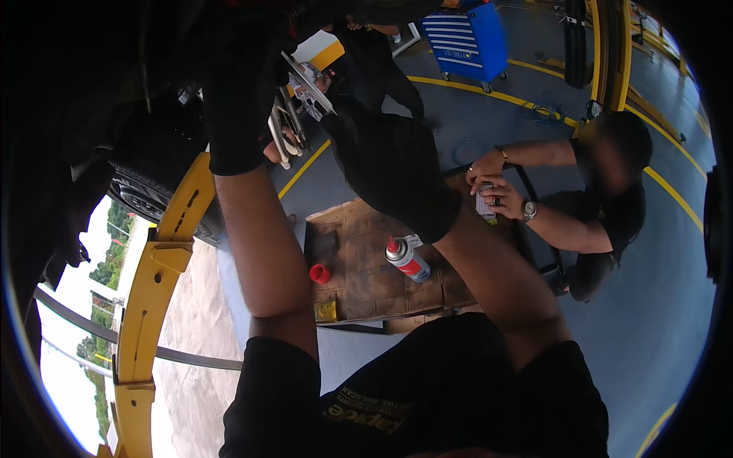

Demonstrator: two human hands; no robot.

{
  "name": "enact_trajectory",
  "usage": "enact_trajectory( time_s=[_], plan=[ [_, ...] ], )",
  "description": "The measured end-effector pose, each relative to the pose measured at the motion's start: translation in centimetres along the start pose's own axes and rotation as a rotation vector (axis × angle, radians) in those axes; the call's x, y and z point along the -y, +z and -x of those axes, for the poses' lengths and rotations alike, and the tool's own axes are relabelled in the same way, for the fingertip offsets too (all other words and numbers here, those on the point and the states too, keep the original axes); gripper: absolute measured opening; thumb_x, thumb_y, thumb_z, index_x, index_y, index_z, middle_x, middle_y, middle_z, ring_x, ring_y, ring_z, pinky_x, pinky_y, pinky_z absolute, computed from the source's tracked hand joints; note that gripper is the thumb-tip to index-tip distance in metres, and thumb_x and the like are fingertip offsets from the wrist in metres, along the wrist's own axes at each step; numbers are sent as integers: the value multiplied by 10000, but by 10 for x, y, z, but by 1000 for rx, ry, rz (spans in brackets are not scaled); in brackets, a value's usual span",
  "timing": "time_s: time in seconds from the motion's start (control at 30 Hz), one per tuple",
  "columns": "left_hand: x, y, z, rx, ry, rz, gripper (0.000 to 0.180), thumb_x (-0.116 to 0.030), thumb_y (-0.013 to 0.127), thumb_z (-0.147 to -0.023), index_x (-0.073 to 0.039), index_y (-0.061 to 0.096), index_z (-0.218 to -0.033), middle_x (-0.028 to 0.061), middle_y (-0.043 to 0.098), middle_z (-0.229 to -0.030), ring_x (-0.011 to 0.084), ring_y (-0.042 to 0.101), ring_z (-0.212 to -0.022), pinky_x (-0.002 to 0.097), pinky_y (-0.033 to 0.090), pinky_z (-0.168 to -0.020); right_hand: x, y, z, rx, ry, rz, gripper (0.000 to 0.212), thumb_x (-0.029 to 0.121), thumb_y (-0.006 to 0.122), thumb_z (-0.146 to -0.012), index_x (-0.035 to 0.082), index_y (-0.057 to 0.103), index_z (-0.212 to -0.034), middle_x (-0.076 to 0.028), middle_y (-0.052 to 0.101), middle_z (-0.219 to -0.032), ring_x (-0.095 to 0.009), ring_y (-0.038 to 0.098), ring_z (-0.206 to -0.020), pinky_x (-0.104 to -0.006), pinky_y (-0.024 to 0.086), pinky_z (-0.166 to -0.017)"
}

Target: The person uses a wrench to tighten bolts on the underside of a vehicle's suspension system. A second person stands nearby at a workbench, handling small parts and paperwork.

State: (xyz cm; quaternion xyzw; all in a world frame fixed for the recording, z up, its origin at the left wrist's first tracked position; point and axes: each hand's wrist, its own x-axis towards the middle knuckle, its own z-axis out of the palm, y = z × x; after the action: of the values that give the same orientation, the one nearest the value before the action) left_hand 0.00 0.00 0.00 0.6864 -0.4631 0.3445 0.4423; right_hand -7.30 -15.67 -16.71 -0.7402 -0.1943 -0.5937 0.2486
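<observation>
Both my hands wear black gloves and are raised toward the dark underside of a vehicle. My left hand [240, 99] reaches up at the left; its fingers are lost in shadow. My right hand [393, 164] is bent inward, its fingers closed around the end of a long, slim silver metal tool [309, 82] that slants up and left. The exact kind of tool cannot be made out. Beyond the hands hang silver metal parts [284, 130]. Below my right forearm a red-and-white spray can [408, 259] stands on a cardboard-covered work table [359, 294].
A red cap [319, 273] and a yellow item [326, 311] lie on the table. At the right, a person [611, 191] handles a small container [485, 204]. Another person [382, 76] stands behind. A yellow lift post [156, 298], tyre [149, 179] and blue tool cabinet [467, 46] surround me.
</observation>
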Motion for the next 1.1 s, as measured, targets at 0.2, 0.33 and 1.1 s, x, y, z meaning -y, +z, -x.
enact_trajectory(
  time_s=[0.2,0.33,1.1],
  plan=[
    [13,-24,-15,194,238,-921,273,-143,693,-974,-81,726,-1237,133,745,-1082,227,724,-956,348,559,-884,-9,-54,-31,-60,-196,72,713,166,752,-922,14,421,-1535,-62,648,-779,-193,638,-608,-316,480,-520],
    [16,-17,-18,118,264,-730,285,-48,701,-934,-74,727,-1217,118,741,-1066,222,731,-899,320,577,-805,2,-41,-34,-86,-155,109,499,160,751,-906,-3,506,-1310,-81,637,-699,-230,633,-651,-340,498,-560],
    [-1,-13,-12,-32,208,-179,209,-199,707,-965,-15,667,-1055,123,679,-911,251,650,-872,393,515,-768,22,-68,-47,165,31,136,230,197,575,-1073,8,670,-1163,-169,699,-886,-269,674,-735,-366,531,-687]
  ],
)
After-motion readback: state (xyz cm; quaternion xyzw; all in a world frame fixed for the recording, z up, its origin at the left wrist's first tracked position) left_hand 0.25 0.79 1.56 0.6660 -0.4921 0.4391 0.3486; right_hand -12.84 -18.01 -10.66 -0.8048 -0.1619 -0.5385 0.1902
